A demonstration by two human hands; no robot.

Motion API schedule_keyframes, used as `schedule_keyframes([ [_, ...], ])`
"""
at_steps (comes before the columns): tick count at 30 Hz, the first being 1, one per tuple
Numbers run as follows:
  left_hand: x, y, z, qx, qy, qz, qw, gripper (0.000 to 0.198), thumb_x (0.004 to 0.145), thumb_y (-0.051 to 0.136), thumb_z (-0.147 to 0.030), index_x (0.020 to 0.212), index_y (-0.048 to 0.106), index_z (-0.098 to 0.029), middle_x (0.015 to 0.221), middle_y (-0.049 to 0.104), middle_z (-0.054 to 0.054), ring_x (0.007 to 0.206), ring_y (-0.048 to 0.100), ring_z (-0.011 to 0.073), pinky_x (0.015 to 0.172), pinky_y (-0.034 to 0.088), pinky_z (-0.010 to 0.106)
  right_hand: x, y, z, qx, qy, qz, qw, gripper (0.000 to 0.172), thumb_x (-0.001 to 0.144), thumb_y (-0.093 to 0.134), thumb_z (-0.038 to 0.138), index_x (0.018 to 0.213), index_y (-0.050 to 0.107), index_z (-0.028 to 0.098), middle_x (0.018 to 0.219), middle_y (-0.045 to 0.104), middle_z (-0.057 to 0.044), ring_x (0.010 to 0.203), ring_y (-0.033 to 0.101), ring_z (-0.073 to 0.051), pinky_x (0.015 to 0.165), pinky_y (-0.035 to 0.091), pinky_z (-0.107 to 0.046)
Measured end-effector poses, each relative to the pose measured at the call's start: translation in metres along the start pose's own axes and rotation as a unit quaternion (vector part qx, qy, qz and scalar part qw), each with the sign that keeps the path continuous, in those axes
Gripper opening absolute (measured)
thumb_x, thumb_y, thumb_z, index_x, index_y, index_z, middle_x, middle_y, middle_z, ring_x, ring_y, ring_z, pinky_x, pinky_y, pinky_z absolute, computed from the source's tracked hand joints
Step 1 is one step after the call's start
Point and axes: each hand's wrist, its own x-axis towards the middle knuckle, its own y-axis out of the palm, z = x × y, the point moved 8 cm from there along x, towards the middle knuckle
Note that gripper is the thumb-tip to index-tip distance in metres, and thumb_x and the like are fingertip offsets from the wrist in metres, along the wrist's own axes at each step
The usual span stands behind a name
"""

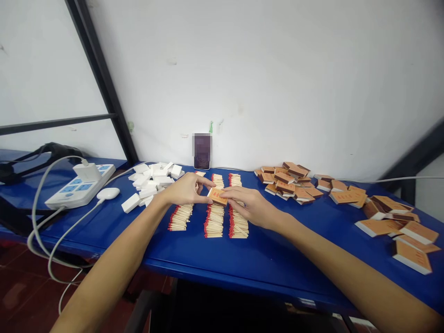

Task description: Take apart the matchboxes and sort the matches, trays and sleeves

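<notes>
Between my two hands is an orange matchbox (218, 196), held above rows of matches. My left hand (189, 188) pinches its left end between thumb and fingers. From the other side, my right hand (251, 203) grips the right end, fingers closed on it. Beneath lie three columns of red-tipped matches (214, 222), partly covered by my hands. Left of them is a heap of small white boxes (156, 178), which look like matchbox trays. A pile of orange matchboxes (287, 181) sits to the right, behind my right hand.
More matchboxes (398, 222) spread along the right of the blue table (270, 259). A phone (202, 151) leans on the white wall. At left are a power strip (81, 187) with a plugged-in charger (87, 172), a white round device (108, 193) and looping cables.
</notes>
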Motion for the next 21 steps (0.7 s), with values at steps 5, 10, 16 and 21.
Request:
schedule_keyframes([
  [5, 0.0, 0.004, -0.006, 0.049, 0.021, 0.0, 0.999, 0.046, 0.07, 0.079, -0.05, 0.103, 0.077, -0.018, 0.057, 0.059, -0.002, 0.051, 0.049, 0.012, 0.052, 0.036, 0.025, -0.002, 0.005, 0.002, -0.009, 0.032, 0.018, 0.999, 0.043, 0.085, 0.058, 0.019, 0.127, 0.065, 0.027, 0.121, 0.071, -0.007, 0.107, 0.066, -0.026, 0.094, 0.052, -0.045],
  [10, 0.001, 0.005, -0.01, 0.081, 0.043, 0.007, 0.996, 0.044, 0.071, 0.078, -0.053, 0.099, 0.078, -0.019, 0.066, 0.066, 0.001, 0.058, 0.053, 0.0139, 0.056, 0.039, 0.026, -0.001, 0.006, -0.004, -0.019, 0.053, 0.012, 0.998, 0.034, 0.089, 0.06, 0.029, 0.122, 0.068, 0.026, 0.112, 0.073, -0.008, 0.1, 0.068, -0.026, 0.091, 0.052, -0.043],
  [16, -0.001, 0.006, -0.008, 0.073, 0.043, 0.026, 0.996, 0.038, 0.072, 0.077, -0.047, 0.098, 0.077, -0.018, 0.081, 0.072, 0.004, 0.063, 0.058, 0.0149, 0.06, 0.043, 0.027, -0.003, 0.008, -0.006, -0.032, 0.049, 0.021, 0.998, 0.031, 0.089, 0.062, 0.03, 0.119, 0.069, 0.026, 0.113, 0.074, -0.008, 0.101, 0.068, -0.026, 0.09, 0.05, -0.041],
  [21, -0.001, 0.011, -0.004, 0.08, 0.046, 0.056, 0.994, 0.036, 0.073, 0.077, -0.044, 0.098, 0.076, -0.018, 0.086, 0.071, 0.004, 0.068, 0.059, 0.0149, 0.063, 0.044, 0.026, -0.003, 0.013, -0.001, -0.07, 0.025, 0.032, 0.997, 0.026, 0.088, 0.064, 0.026, 0.114, 0.07, 0.024, 0.103, 0.075, -0.006, 0.095, 0.065, -0.024, 0.089, 0.046, -0.042],
])
